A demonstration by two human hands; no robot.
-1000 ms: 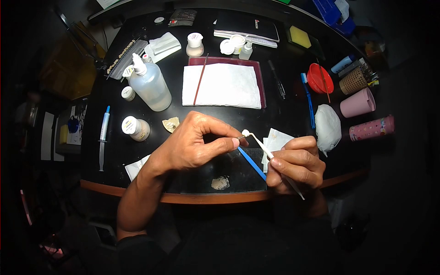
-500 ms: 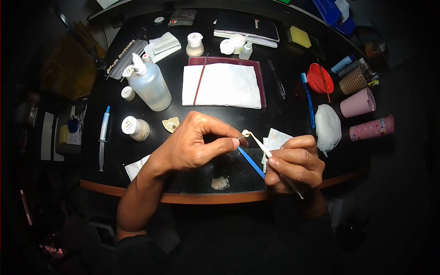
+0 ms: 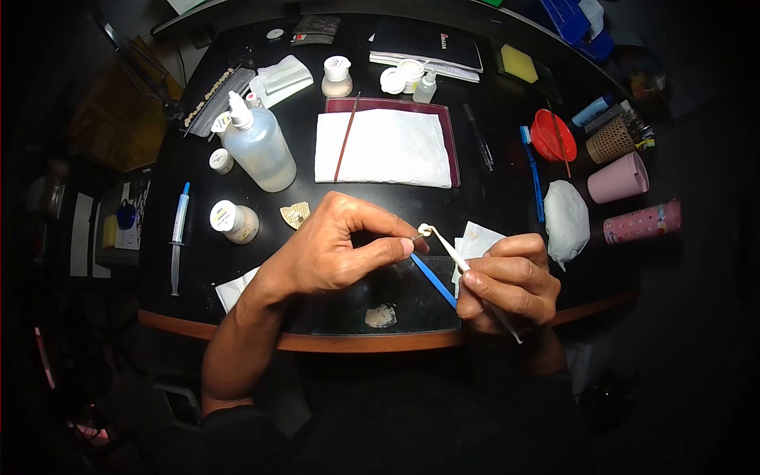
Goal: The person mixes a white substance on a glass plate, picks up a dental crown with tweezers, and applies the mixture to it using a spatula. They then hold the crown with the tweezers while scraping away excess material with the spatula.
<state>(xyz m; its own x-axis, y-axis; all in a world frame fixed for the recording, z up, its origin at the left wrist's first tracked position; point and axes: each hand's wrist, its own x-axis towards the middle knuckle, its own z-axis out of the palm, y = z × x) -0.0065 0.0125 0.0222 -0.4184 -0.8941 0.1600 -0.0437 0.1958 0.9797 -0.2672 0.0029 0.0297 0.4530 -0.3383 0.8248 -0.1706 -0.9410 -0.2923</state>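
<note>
My left hand pinches a thin metal holder between thumb and forefinger. On its end sits a small whitish piece like a dental crown. In my right hand is a slim white double-ended dental instrument, gripped like a pen and slanting up to the left. Its upper tip meets the crown-like piece. Below, between the hands, a blue stick-like handle slants toward the right hand. A patch of beige paste lies on the dark slab near me.
Beyond the hands lies a folded white tissue with a brown-handled brush across it. A squeeze bottle, powder jar and syringe stand or lie left. A red bowl, blue toothbrush and pink cup are right.
The right hand and the white instrument shift very slightly; the tip stays at the crown-like piece. Everything else looks the same.
</note>
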